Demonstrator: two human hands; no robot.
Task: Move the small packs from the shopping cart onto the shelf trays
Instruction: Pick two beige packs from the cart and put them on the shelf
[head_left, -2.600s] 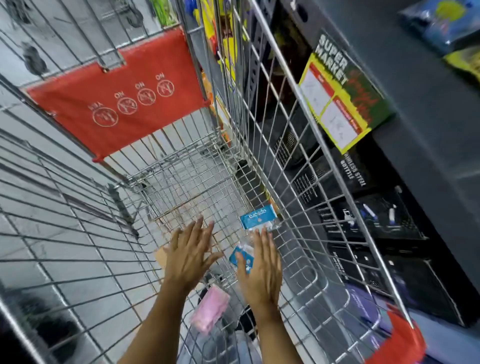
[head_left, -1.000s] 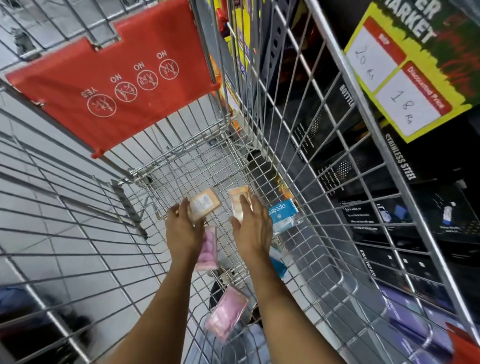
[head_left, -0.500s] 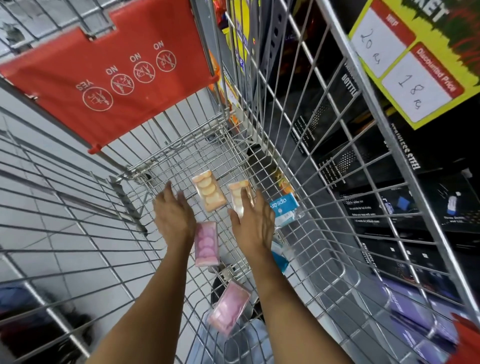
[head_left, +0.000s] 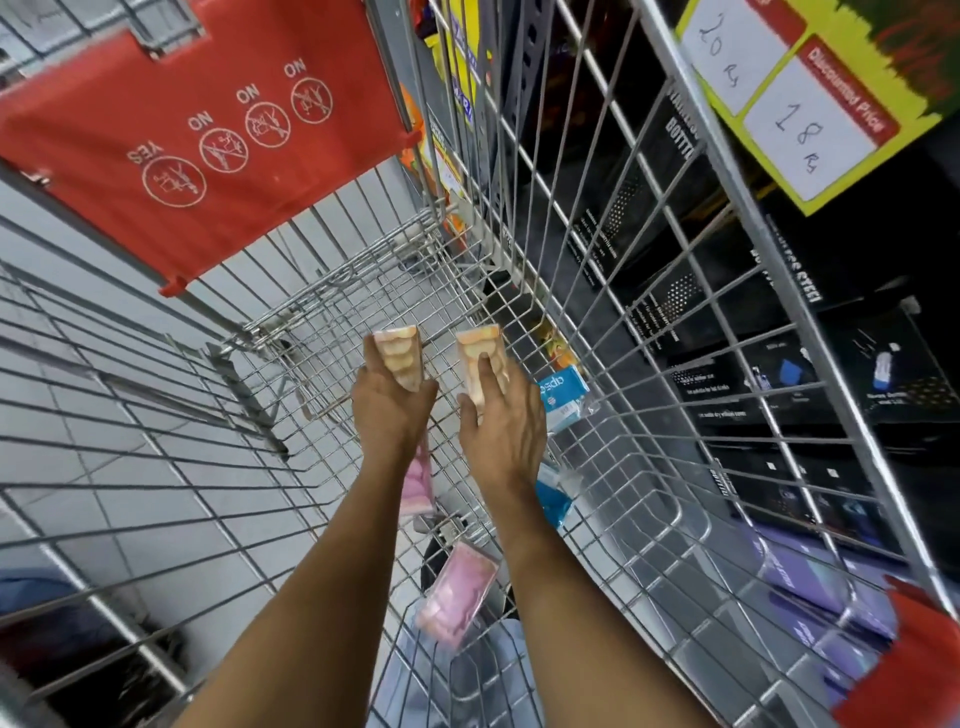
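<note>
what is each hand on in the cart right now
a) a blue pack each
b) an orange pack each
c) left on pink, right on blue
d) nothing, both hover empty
b: the left hand grips one orange pack and the right hand presses its fingers on the other orange pack; the blue pack lies untouched beside them.

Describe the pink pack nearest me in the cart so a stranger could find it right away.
Look into the wire shopping cart, at the floor end nearest the person, between the two forearms. The pink pack lies loose there, tilted. The other pink pack is farther in, partly hidden under the left hand.
</note>
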